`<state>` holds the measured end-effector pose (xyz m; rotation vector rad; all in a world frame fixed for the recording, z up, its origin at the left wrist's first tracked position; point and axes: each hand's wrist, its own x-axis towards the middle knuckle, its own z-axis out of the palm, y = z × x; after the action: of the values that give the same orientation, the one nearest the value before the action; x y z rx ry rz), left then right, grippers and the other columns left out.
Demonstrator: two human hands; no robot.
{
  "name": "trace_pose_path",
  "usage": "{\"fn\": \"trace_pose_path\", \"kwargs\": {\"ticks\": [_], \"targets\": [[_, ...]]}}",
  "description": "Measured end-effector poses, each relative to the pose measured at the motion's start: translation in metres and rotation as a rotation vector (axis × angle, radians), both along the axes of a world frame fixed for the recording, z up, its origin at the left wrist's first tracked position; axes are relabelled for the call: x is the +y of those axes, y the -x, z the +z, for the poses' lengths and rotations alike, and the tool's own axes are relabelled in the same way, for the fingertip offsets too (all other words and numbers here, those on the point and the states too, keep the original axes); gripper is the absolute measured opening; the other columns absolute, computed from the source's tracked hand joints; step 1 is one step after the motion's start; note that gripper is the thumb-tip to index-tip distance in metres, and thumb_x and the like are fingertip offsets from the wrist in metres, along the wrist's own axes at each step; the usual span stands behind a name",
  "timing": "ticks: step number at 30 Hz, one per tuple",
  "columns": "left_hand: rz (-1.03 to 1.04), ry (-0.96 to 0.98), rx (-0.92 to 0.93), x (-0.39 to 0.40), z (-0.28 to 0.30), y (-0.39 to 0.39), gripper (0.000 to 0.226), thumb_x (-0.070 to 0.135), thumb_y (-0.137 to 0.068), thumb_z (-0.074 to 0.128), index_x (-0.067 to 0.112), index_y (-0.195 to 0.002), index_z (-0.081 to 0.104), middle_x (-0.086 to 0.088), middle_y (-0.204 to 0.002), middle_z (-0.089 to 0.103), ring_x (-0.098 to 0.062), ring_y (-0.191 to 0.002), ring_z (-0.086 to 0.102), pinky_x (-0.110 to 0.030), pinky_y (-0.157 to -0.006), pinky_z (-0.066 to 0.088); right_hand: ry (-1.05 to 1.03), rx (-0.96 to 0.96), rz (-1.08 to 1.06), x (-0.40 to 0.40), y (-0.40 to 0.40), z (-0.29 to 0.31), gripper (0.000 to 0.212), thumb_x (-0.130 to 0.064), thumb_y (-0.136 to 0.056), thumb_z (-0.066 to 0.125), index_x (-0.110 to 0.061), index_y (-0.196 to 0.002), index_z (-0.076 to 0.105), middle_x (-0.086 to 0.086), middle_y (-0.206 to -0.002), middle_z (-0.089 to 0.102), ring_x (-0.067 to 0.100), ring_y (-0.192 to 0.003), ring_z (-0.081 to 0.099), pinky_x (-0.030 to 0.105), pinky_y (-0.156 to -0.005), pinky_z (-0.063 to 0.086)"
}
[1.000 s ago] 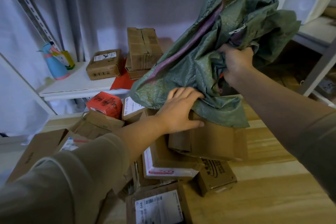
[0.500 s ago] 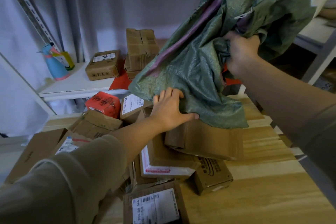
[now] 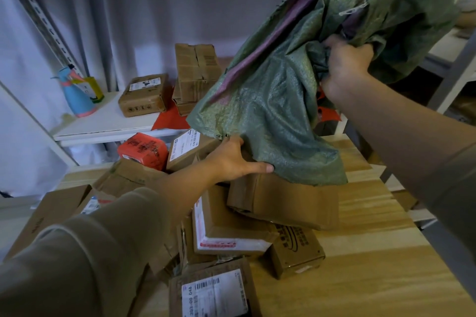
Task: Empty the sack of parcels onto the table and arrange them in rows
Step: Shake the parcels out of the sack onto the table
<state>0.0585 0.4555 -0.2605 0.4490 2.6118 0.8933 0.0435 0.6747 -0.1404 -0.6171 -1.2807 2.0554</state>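
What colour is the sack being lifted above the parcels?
The sack is green, with a purple stripe running along it; the head view shows it.

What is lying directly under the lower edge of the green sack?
Under the green sack a brown parcel shows, resting on other parcels. The left hand holds the sack's edge there. The sack's inside is hidden.

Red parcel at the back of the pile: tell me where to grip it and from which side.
Grip the red parcel across its exposed top, coming down from above. Brown parcels crowd its right and front sides, so only the top and left edges look free. This is a judgement.
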Motion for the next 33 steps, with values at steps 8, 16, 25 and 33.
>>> {"fn": "trace_pose_path", "kwargs": {"ticks": [8, 16, 25, 33], "targets": [[-0.012, -0.042, -0.09, 0.0, -0.011, 0.011, 0.135, 0.079, -0.043, 0.08, 0.023, -0.153, 0.026, 0.005, -0.156, 0.032, -0.018, -0.144, 0.032, -0.041, -0.118, 0.031, 0.041, 0.018, 0.024, 0.01, 0.0, 0.007, 0.042, -0.003, -0.081, 0.067, -0.012, -0.109, 0.038, 0.011, -0.104, 0.053, 0.032, -0.1, 0.061, 0.053, -0.091, 0.055], [0.002, 0.014, -0.109, 0.002, -0.018, 0.015, 0.14, 0.083, -0.037, 0.08, 0.034, -0.154, 0.02, 0.007, -0.159, 0.024, -0.018, -0.146, 0.027, -0.043, -0.119, 0.029, 0.108, 0.058, 0.023, 0.015, -0.005, 0.006, 0.045, 0.0, -0.084, 0.063, -0.007, -0.122, 0.041, 0.017, -0.113, 0.056, 0.034, -0.098, 0.063, 0.054, -0.089, 0.056], [0.206, -0.348, 0.027, 0.006, 0.001, 0.012, 0.104, 0.06, -0.058, 0.086, 0.019, -0.141, 0.039, 0.007, -0.138, 0.051, -0.011, -0.124, 0.051, -0.027, -0.101, 0.044, 0.136, 0.037, 0.07, 0.018, -0.01, 0.004, 0.042, -0.001, -0.085, 0.063, -0.009, -0.12, 0.041, 0.018, -0.115, 0.057, 0.034, -0.096, 0.064, 0.053, -0.087, 0.057], [0.302, -0.13, 0.407, 0.029, 0.04, 0.027, 0.151, 0.065, -0.044, 0.088, 0.03, -0.153, -0.011, -0.011, -0.159, 0.002, -0.038, -0.145, 0.02, -0.054, -0.115, 0.027, 0.302, 0.013, 0.273, 0.026, -0.011, -0.016, 0.055, -0.021, -0.078, 0.067, -0.01, -0.131, 0.056, 0.022, -0.116, 0.068, 0.044, -0.094, 0.07, 0.063, -0.078, 0.055]]}}
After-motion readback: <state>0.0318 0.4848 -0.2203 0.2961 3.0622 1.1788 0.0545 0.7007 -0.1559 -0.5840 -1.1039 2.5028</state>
